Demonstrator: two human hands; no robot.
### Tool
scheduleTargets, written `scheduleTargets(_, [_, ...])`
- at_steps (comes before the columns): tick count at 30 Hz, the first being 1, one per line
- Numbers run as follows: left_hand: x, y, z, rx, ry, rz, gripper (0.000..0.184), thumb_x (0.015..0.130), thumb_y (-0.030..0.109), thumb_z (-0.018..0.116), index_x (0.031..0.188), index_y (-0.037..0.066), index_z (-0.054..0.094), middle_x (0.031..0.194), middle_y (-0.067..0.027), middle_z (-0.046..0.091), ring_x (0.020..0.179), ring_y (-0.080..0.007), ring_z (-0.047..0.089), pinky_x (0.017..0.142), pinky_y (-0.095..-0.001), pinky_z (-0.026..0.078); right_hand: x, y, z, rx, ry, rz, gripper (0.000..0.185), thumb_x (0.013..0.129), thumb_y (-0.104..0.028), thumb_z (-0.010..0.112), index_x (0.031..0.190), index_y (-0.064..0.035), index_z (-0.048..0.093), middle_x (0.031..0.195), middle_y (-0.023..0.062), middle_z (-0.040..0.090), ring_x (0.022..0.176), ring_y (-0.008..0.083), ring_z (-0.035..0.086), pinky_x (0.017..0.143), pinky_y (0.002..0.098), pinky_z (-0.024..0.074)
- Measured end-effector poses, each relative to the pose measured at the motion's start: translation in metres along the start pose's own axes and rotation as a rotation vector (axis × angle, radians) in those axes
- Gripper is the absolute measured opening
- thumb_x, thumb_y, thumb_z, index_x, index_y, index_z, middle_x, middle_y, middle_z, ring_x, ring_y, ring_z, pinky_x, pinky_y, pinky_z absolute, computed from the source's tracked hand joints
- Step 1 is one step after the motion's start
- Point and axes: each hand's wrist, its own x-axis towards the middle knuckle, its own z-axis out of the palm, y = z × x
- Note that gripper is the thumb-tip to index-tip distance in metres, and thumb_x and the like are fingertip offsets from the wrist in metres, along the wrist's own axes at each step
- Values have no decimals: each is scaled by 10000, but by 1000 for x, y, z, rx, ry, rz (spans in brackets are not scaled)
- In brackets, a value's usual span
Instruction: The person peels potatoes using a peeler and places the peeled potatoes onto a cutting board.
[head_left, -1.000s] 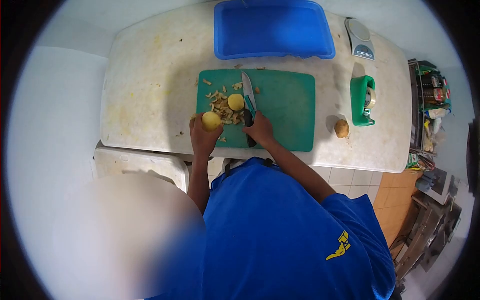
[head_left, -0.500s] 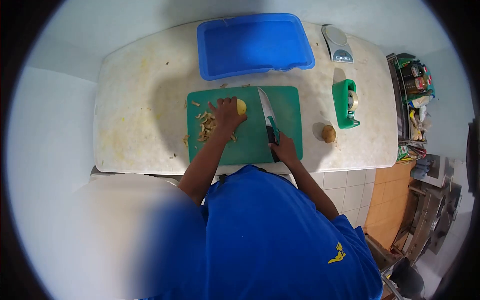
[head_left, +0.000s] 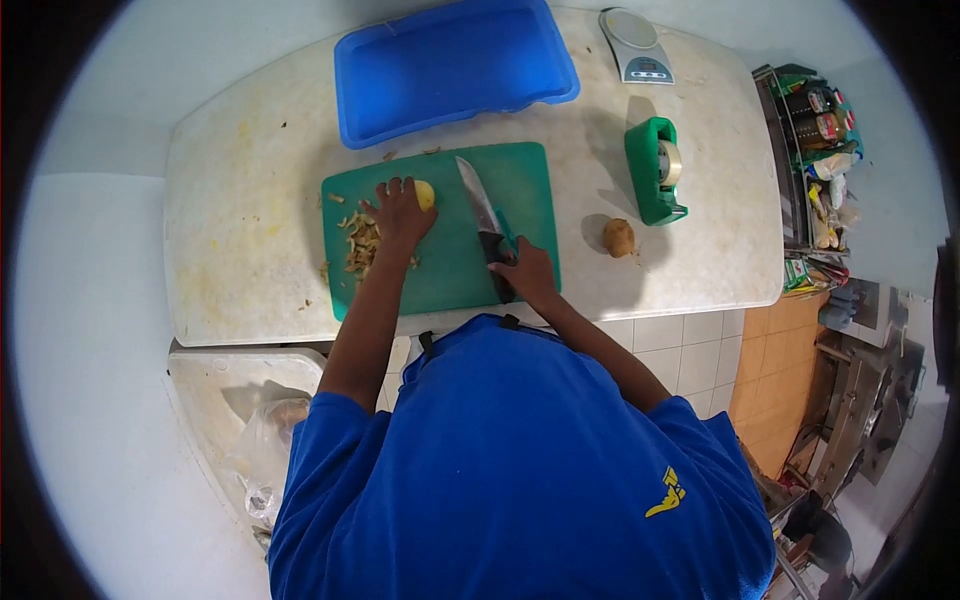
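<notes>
Here, the left hand (head_left: 398, 212) has its fingers spread and touches the peeled potato (head_left: 426, 195), near the board's (head_left: 455, 290) far edge. The right hand (head_left: 527, 272), near the close right corner, is curled on the green peeler (head_left: 508, 232). The potato looks pale yellow and smooth.

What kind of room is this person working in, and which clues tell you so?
Probably a kitchen or food-preparation room: a green cutting board bears scattered peelings and a knife, and a scale stands on the same table.
</notes>
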Motion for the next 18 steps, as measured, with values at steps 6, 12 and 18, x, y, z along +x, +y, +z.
scheduleTargets(6, [-1, 9, -1, -64, 64, 4, 797, 736, 386, 732, 1419, 123, 417, 1456, -110, 393, 1364, -352, 318, 1077, -708, 192, 0, 36, -54, -27, 264, -52, 378, 742, -298, 795, 906, -25, 592, 798, 142, 659, 769, 350, 654, 684, 439, 492])
scheduleTargets(12, [-42, 55, -10, -364, 409, 264, 629, 792, 270, 722, 1342, 84, 479, 1358, -142, 479, 1307, -351, 389, 1063, -559, 306, -10, 96, -132, -330, 519, 37, 525, 630, -259, 877, 978, 10, 592, 1113, 180, 556, 972, 385, 572, 832, 465, 483])
scheduleTargets(18, [-95, 80, -15, -1132, -78, 230, 459, 897, 250, 638, 1294, 49, 523, 1281, -143, 540, 1141, -307, 552, 980, -432, 425, -2, 96, -130, -112, 371, 174, 538, 618, -297, 877, 989, 4, 630, 970, 165, 638, 887, 348, 642, 777, 448, 521])
